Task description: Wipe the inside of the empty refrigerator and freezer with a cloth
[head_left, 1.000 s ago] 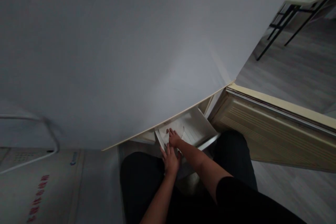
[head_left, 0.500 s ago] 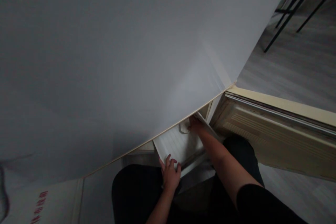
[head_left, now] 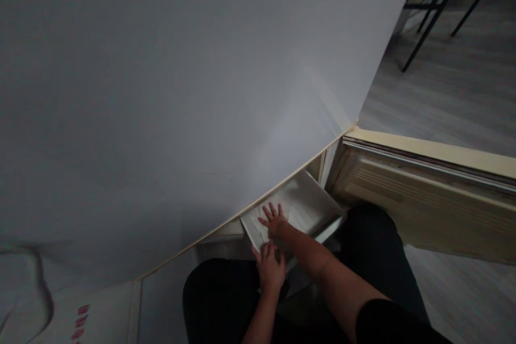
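A white drawer (head_left: 318,201) is pulled out beneath the edge of a large pale surface. Inside it, my right hand (head_left: 275,222) is spread over the left part, palm down with fingers apart. Beneath and around that hand is something whitish with thin dark edges; its kind cannot be made out. At the drawer's front left corner, my left hand (head_left: 271,269) has its bent fingers over the rim, close below my right hand. Part of its grip is hidden.
A large pale board (head_left: 181,91) fills the view above the drawer. To the right stands a yellowish ribbed panel (head_left: 419,207). My knees (head_left: 220,295) flank the drawer. Dark metal legs (head_left: 427,27) stand on the wood-look floor at upper right. Red lettering (head_left: 80,322) shows at lower left.
My right hand has moved from the drawer's far right corner to its left part, and its fingers are now spread. The whitish item has shifted left with it. My left hand stays at the rim.
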Demonstrator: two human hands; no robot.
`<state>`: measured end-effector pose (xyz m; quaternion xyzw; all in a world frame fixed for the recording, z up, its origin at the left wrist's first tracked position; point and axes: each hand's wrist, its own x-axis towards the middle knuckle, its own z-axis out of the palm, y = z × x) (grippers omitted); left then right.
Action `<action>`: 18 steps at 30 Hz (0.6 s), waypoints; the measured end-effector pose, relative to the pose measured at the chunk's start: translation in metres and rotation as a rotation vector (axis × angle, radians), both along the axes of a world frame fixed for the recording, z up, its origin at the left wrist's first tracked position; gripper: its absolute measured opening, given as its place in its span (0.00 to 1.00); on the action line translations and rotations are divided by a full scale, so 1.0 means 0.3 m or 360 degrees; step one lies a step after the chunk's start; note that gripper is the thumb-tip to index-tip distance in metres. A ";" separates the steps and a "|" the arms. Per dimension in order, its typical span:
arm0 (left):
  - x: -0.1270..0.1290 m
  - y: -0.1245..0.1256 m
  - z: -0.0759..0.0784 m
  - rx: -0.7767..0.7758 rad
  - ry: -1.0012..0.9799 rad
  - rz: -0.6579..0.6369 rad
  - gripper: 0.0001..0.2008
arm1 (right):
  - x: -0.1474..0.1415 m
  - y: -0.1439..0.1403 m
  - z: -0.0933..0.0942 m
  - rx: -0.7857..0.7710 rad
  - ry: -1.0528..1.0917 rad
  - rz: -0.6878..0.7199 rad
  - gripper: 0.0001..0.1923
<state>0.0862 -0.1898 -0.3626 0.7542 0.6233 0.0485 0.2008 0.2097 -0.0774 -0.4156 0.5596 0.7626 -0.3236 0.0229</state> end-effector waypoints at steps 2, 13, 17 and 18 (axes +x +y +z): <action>-0.003 0.000 -0.001 0.0017 -0.0002 -0.0050 0.11 | -0.035 -0.009 -0.005 0.0020 0.0027 0.0124 0.51; 0.002 0.000 0.004 0.0202 -0.0008 -0.0100 0.08 | 0.425 0.005 0.046 -0.0092 -0.0197 -0.0560 0.56; 0.008 -0.005 -0.004 0.0256 -0.0062 -0.0064 0.11 | 0.459 -0.009 0.064 -0.0186 -0.0233 -0.0719 0.56; 0.009 -0.007 -0.007 0.0268 -0.0081 -0.0036 0.14 | 0.427 -0.012 0.062 -0.0185 -0.0239 -0.0733 0.53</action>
